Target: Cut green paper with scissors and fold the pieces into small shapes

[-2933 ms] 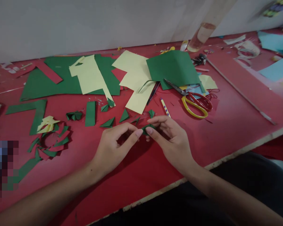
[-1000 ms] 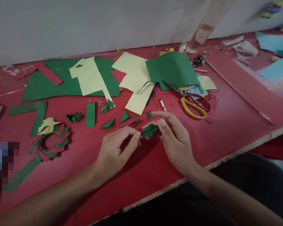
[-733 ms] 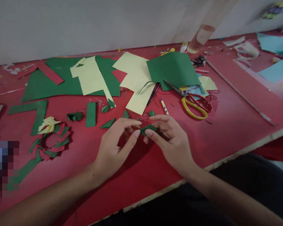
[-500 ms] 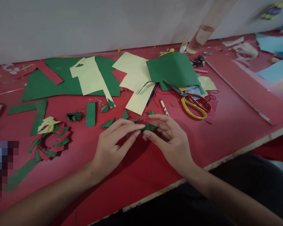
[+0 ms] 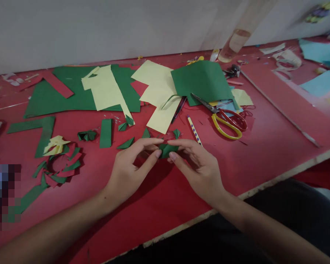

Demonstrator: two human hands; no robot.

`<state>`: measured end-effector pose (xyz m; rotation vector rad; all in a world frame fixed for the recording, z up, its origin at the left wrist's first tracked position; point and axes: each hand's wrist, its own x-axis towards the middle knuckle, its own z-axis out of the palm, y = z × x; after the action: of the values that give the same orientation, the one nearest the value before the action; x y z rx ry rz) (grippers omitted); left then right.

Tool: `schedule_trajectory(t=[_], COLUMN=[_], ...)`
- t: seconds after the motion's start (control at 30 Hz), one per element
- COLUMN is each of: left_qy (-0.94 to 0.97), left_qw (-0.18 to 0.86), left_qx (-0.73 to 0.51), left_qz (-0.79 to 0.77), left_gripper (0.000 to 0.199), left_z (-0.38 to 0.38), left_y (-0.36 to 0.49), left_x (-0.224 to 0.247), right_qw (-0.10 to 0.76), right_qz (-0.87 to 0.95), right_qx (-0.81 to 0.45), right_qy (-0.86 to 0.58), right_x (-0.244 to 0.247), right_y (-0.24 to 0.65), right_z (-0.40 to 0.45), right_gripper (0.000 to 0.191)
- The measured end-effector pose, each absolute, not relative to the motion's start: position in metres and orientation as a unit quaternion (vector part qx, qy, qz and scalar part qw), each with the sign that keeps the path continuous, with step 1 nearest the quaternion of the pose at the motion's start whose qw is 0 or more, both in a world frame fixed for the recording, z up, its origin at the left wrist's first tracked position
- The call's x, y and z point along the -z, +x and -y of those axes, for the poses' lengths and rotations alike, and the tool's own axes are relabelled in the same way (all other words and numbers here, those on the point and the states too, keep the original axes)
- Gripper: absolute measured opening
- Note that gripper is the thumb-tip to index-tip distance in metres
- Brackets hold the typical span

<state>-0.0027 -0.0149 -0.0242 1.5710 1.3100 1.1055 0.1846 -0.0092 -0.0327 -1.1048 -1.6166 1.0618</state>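
Between my two hands is a small folded piece of green paper. My left hand pinches its left end between thumb and fingers, and my right hand grips the right end the same way. Small green folded pieces lie just beyond my left hand, and another sits behind the held paper. A green strip and a dark green folded cluster are farther left. A red and green paper ring with a yellow folded piece rests at the left.
Yellow-handled scissors lie beyond my right hand, beside a dotted pen. Green sheets and pale yellow sheets spread along the back. A bottle stands near the wall. The red table's front edge runs diagonally.
The held green paper has turned and shows a broader, flatter face. My right fingers have come down slightly and my left index finger has risen, uncovering more of the dotted pen.
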Motion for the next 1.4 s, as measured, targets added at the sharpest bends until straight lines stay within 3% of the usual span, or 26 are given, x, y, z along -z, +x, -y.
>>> schedule_trajectory(t=[0.33,1.1,1.3,1.4], left_qy=[0.580,0.550,0.577,0.593], left_qw=[0.429,0.469,0.461,0.453], left_qx=[-0.472,-0.447,-0.428,-0.420], left_qz=[-0.507,-0.527,-0.521,-0.517], left_gripper=[0.025,0.029,0.018,0.021], left_z=[0.0180,0.0123,0.0124,0.0128], left_y=[0.0011,-0.0015,-0.0043,-0.0051], left_x=[0.0200,0.0210,0.0218,0.0217], right_qw=[0.439,0.466,0.450,0.437], right_qz=[0.666,0.594,0.652,0.683], right_qx=[-0.419,-0.479,-0.463,-0.447], right_qy=[-0.434,-0.448,-0.398,-0.376], right_x=[0.0341,0.0289,0.0333,0.0335], right_y=[0.1840,0.1837,0.1858,0.1851], right_z=[0.0088,0.0036,0.0079,0.0082], right_gripper=[0.032,0.028,0.051,0.047])
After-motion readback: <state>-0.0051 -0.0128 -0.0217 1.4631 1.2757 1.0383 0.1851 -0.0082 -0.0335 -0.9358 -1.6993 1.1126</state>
